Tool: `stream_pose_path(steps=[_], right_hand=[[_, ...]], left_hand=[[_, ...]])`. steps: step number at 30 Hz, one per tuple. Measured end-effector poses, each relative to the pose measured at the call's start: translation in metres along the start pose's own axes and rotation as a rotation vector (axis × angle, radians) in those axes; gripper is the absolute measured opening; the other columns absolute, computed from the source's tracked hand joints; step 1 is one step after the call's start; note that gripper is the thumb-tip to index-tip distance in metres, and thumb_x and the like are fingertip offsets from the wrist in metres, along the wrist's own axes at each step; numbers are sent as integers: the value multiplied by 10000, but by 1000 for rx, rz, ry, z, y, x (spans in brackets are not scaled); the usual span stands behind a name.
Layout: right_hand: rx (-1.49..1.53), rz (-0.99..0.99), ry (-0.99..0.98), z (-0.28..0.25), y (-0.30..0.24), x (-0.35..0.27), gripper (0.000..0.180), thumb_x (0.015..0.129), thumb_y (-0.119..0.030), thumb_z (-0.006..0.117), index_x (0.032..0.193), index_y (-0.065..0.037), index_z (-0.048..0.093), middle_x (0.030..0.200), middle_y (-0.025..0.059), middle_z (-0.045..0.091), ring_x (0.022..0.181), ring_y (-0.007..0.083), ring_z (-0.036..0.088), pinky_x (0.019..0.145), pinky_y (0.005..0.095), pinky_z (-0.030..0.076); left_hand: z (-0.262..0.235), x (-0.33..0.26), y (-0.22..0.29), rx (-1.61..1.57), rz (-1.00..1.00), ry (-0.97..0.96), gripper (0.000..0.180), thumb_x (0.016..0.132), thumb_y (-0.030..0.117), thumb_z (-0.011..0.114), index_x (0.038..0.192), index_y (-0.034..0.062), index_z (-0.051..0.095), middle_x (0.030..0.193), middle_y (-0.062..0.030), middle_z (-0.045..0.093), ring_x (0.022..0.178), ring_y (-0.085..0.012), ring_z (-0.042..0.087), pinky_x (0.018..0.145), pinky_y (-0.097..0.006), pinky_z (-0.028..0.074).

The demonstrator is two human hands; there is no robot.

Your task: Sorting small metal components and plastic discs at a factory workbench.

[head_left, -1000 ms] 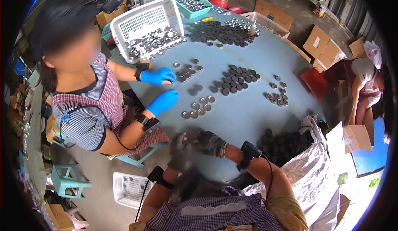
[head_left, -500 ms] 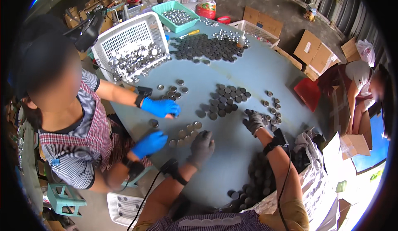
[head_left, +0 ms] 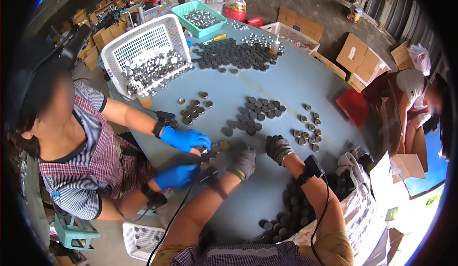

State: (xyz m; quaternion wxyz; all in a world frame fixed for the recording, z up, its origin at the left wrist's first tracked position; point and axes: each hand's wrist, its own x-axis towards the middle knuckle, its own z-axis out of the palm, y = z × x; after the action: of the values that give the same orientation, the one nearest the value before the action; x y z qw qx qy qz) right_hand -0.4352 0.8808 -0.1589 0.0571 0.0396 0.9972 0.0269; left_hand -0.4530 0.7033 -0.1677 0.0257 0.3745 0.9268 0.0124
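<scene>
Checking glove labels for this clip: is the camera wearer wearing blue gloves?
No, the wearer's left hand and right hand are in grey gloves, while the blue gloves are on the co-worker at left.

Right hand (head_left: 278,150) — beside dark discs (head_left: 258,109)

blue-grey table (head_left: 303,77): dark discs (head_left: 229,55) spread at the far end beside a small bottle (head_left: 275,46); second dark group (head_left: 258,116) mid-table; metal-rimmed caps (head_left: 311,127) to its right; black pile (head_left: 298,201) by the near edge
</scene>
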Motion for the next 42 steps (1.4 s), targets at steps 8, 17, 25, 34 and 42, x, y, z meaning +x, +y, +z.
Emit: stream_pose_path(steps=[8, 17, 25, 34, 42], right_hand=[[670, -221, 75, 61, -58, -38, 213, 735, -187, 644, 905, -68, 596, 842, 138, 647, 825, 337, 631, 728, 412, 500], [372, -338, 65, -7, -97, -87, 344, 803, -258, 566, 1036, -5, 564, 983, 203, 621, 907, 383, 604, 799, 442, 488], [478, -227, 136, -36, -152, -15, 296, 856, -214, 508, 1119, -81, 537, 975, 199, 617, 890, 380, 603, 775, 474, 486], [197, -337, 204, -12, -131, -18, 217, 788, -274, 613, 945, -126, 640, 916, 144, 635, 885, 335, 600, 752, 455, 476], [69, -318, -193, -14, -117, -56, 161, 808, -94, 554, 913, -42, 664, 1002, 187, 625, 969, 315, 599, 830, 386, 500]], left_hand=[[7, -140, 5, -795, 141, 440, 340, 698, 74, 648, 1033, 70, 590, 883, -148, 598, 822, -341, 586, 751, -446, 474], [-2, -208, -35, -686, -88, 581, 255, 680, 80, 659, 914, 47, 566, 825, -117, 574, 788, -304, 579, 713, -415, 479], [7, -213, -46, -482, -9, 559, 208, 663, 119, 661, 846, 85, 569, 860, -126, 545, 822, -322, 549, 755, -444, 446], [2, -184, -66, -506, -179, 693, 266, 743, 137, 670, 984, 43, 604, 898, -140, 561, 837, -324, 553, 733, -436, 462], [16, -132, -100, -421, -286, 795, 243, 759, 129, 652, 985, 51, 609, 1027, -177, 574, 931, -342, 563, 809, -439, 470]])
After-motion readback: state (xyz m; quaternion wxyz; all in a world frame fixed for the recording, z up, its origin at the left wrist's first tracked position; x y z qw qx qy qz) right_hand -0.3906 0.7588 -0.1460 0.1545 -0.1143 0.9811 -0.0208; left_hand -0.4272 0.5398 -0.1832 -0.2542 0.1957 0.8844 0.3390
